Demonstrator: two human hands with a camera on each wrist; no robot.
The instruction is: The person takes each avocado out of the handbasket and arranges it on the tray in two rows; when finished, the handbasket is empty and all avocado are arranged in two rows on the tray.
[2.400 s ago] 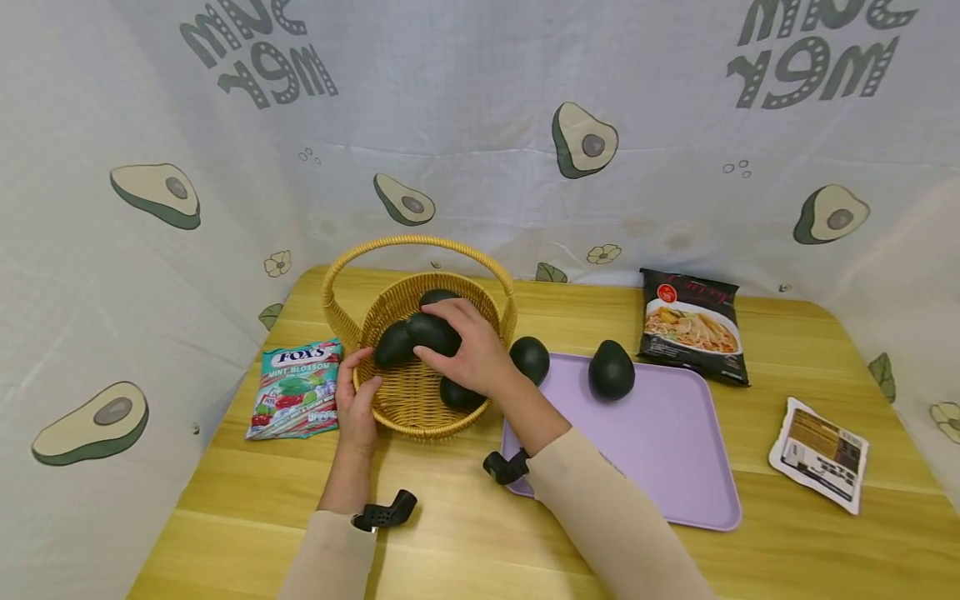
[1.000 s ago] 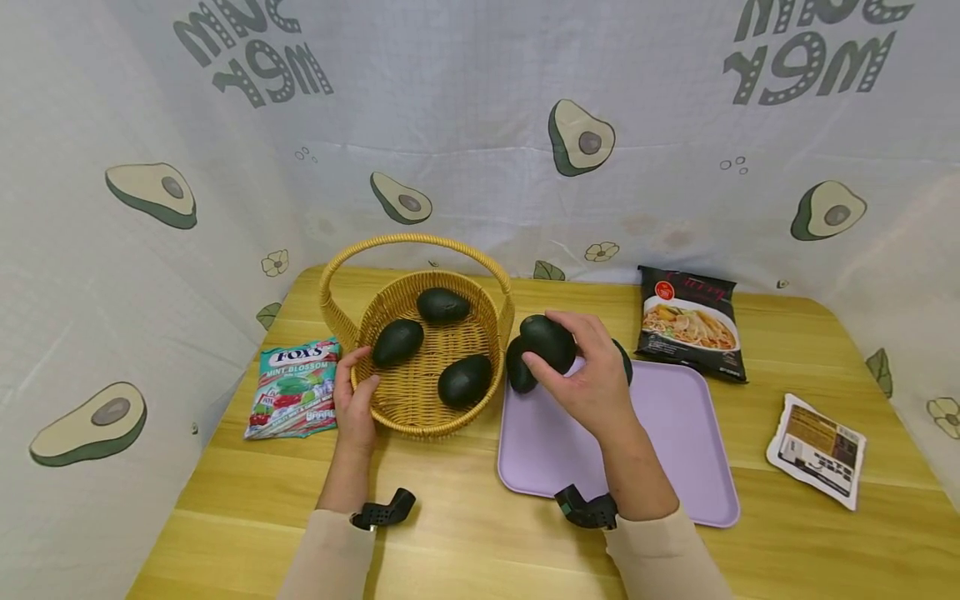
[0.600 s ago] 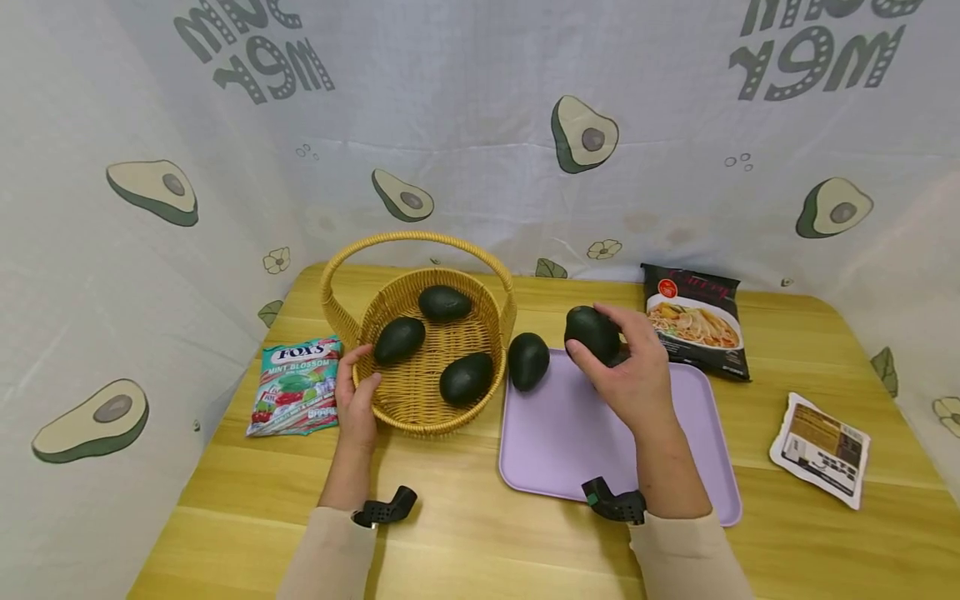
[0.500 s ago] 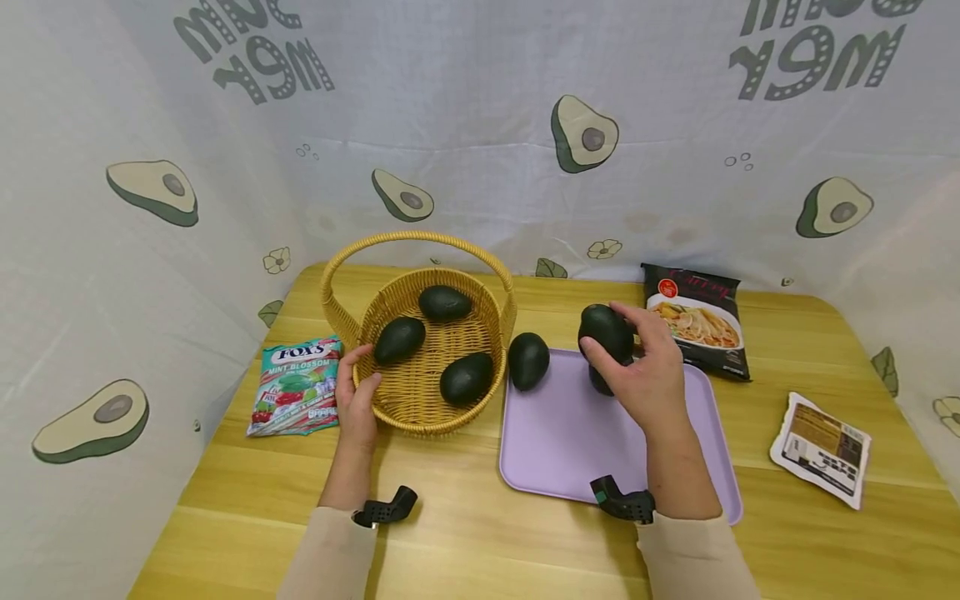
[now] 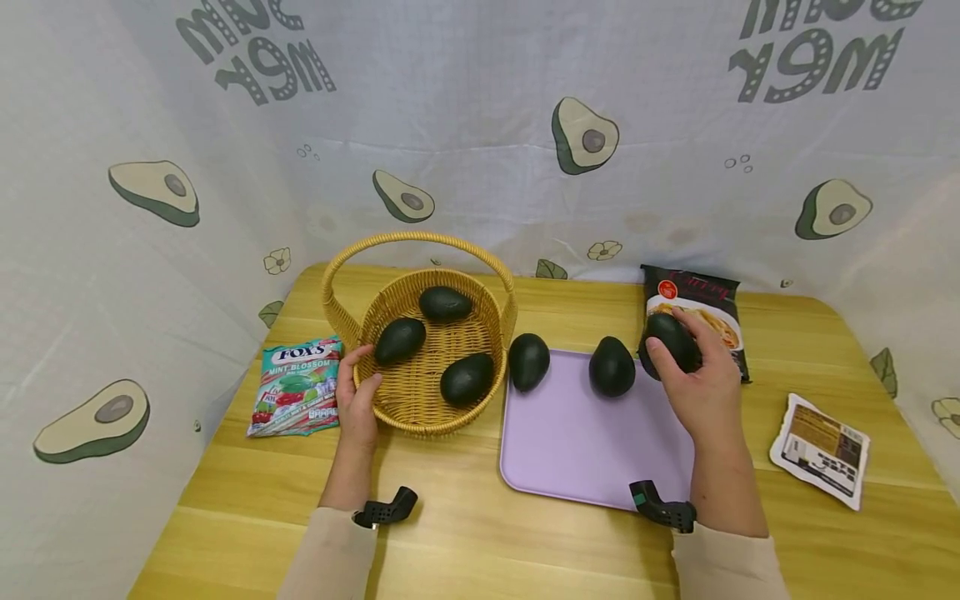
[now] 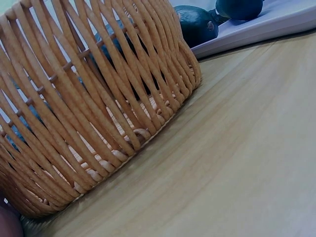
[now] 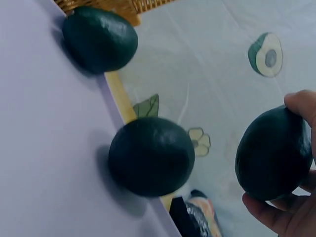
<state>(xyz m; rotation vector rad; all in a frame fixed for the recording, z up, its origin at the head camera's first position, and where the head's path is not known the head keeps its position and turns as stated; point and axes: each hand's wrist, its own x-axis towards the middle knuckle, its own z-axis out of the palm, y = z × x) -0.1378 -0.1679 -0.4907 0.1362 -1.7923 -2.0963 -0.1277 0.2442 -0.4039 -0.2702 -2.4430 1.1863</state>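
Note:
In the head view my right hand (image 5: 705, 383) grips a dark green avocado (image 5: 670, 344) above the back right of the lilac tray (image 5: 585, 450). The right wrist view shows thumb and fingers around that avocado (image 7: 274, 153), clear of the tray. Two more avocados lie along the tray's back edge: one avocado (image 5: 528, 362) at its left corner beside the basket, another avocado (image 5: 612, 367) near the middle. My left hand (image 5: 358, 408) holds the rim of the yellow wicker basket (image 5: 416, 429) on its left side. Inside are three avocados (image 5: 467, 379), spaced apart.
A Fox's candy bag (image 5: 296, 387) lies left of the basket. Behind the tray is a black noodle packet (image 5: 693, 304), partly covered by my right hand. A white and brown packet (image 5: 821, 450) lies at the right. A printed curtain (image 5: 465, 125) hangs behind the table.
My right hand has lifted an avocado out of the basket and carried it rightward over the tray, past the two avocados there. My left hand has stayed at the basket rim.

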